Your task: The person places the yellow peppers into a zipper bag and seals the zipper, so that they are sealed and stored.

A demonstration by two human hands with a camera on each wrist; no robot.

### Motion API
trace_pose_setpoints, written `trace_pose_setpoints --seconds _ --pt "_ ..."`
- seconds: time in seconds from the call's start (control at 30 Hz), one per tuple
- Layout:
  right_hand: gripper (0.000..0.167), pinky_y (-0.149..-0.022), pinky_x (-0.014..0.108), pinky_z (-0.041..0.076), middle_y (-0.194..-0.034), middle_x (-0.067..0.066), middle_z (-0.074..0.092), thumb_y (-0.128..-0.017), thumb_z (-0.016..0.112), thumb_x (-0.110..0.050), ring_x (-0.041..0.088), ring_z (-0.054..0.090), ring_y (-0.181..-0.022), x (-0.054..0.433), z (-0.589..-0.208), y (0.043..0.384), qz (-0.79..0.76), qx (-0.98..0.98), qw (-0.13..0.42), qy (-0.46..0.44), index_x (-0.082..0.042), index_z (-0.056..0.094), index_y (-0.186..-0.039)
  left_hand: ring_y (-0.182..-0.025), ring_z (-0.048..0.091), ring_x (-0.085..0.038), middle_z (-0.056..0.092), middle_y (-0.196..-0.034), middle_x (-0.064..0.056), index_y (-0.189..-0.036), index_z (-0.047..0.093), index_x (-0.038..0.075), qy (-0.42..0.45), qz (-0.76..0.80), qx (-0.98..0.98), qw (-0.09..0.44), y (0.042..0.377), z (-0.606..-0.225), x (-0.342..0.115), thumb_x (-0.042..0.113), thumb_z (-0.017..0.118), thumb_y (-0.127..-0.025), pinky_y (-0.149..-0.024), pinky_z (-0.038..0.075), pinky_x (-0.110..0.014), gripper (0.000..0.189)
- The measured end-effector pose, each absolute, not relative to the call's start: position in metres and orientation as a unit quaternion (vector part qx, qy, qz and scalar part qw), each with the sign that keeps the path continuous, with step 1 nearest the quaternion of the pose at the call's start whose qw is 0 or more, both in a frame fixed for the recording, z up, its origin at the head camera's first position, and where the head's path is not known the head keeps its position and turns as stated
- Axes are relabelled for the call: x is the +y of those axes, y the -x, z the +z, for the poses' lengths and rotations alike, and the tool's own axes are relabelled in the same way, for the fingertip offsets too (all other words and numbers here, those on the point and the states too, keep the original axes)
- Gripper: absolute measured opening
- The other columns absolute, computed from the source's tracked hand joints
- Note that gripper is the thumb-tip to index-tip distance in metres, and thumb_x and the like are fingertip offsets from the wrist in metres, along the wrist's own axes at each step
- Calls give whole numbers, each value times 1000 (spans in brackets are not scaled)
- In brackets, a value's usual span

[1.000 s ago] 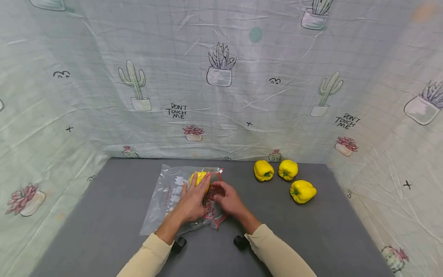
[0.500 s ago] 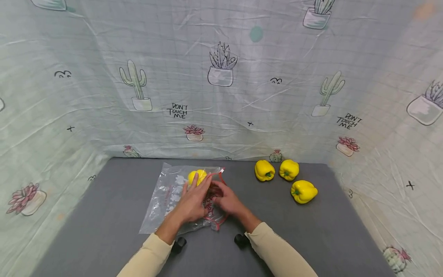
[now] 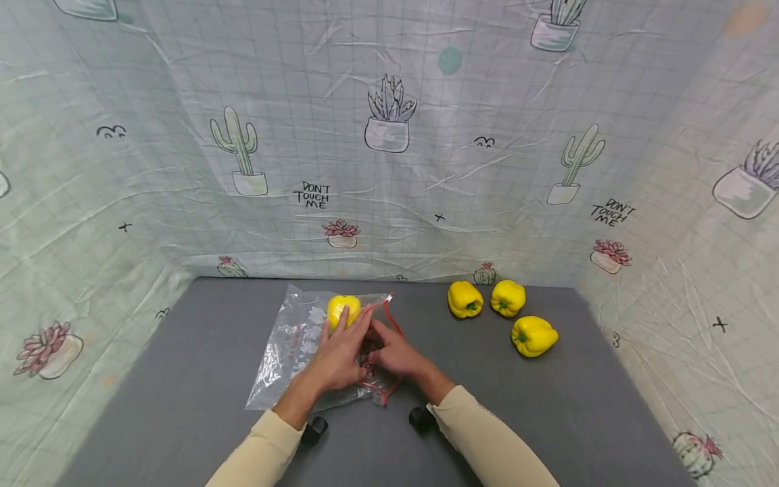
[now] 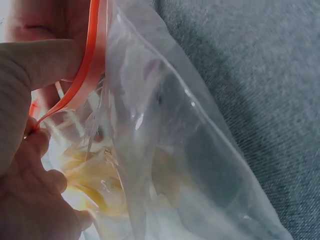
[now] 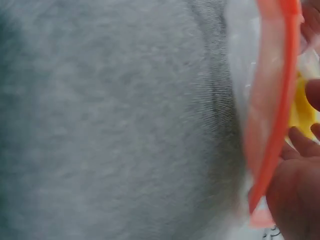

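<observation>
A clear plastic zip bag [image 3: 292, 355] with a red zip edge lies on the grey table, its mouth facing right. Inside it is a yellow bell pepper [image 3: 343, 310], toward the far side and blurred behind plastic in the left wrist view. My left hand [image 3: 335, 358] lies over the bag beside the pepper, and grips the bag near its red edge [image 4: 84, 75]. At the mouth is my right hand [image 3: 395, 350], its fingers reaching in past the red edge [image 5: 280, 115]; its fingertips are partly hidden. In the right wrist view, the relaxed fingers [image 5: 302, 145] hold nothing visible.
Three more yellow bell peppers sit at the right: one pepper [image 3: 465, 299] at the back, another pepper [image 3: 508, 298] beside it, and a third pepper [image 3: 533, 336] nearer. A cactus-print curtain [image 3: 389, 203] encloses the table [image 3: 487, 406].
The pepper in the bag has shifted left and away from the mouth, out from under my left fingers. My right hand has moved slightly left, into the mouth. The left hand stays nearly still.
</observation>
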State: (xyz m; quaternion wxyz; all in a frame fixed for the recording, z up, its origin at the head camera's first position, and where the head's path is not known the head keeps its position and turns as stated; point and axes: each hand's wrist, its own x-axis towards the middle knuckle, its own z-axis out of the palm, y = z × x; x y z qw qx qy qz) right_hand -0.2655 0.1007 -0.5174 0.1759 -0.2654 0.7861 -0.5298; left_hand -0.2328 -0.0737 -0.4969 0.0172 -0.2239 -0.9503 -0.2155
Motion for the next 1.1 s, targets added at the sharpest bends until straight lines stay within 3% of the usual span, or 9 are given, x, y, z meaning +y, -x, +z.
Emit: trace_pose_setpoints --seconds 0.13,0.3,0.37,0.47,0.57,0.8,1.0,1.1 --pt "83 -108 42 45 -153 19 53 -81 57 7 30 54 -129 99 -512 267 -470 821 193 260 -1 32 -160 -162 12 -47 28 -174 -4 -167 22 12 230 -212 -950 15 231 -496 -73 17 86 -74 -122 11 -78 113" --pt "70 -114 48 45 -147 18 58 -83 60 6 30 56 -128 99 -508 269 -462 821 196 272 1 47 -151 -162 12 -47 26 -175 -5 -168 20 13 229 -217 -949 20 233 -494 -74 18 85 -74 -123 12 -77 114" --pt "59 -111 48 50 -141 18 65 -87 62 4 30 64 -126 102 -507 268 -469 829 158 259 1 56 -145 -162 12 -47 25 -175 -5 -168 19 12 224 -222 -949 18 234 -494 -75 20 85 -74 -123 12 -77 115" --pt "41 -96 43 60 -125 18 75 -91 68 2 32 74 -113 109 -503 265 -480 844 79 227 0 69 -132 -163 10 -45 23 -176 -6 -168 18 12 214 -232 -949 11 235 -494 -75 22 87 -75 -124 10 -76 116" --pt "29 -86 39 64 -115 15 79 -91 75 -2 31 77 -104 122 -493 263 -478 858 17 189 -2 78 -120 -164 8 -43 22 -176 -5 -169 17 14 204 -231 -951 3 235 -494 -75 24 89 -76 -124 8 -75 118" --pt "22 -84 34 64 -109 14 81 -90 79 -4 27 78 -100 160 -476 267 -538 836 -36 99 -4 81 -111 -164 8 -42 22 -176 -5 -169 16 14 204 -225 -953 -1 235 -493 -72 26 90 -76 -125 8 -75 119" --pt "23 -85 27 62 -113 18 80 -91 78 -5 26 78 -102 184 -466 267 -574 815 -58 64 -3 80 -114 -164 8 -42 21 -176 -5 -169 16 14 205 -217 -954 -3 236 -495 -71 24 90 -75 -125 8 -74 120" --pt "24 -85 21 61 -116 18 79 -92 77 -6 20 77 -102 195 -463 267 -586 806 -64 55 -3 79 -116 -164 7 -41 22 -176 -5 -168 16 13 205 -217 -954 -3 235 -495 -71 23 90 -75 -125 8 -74 120"
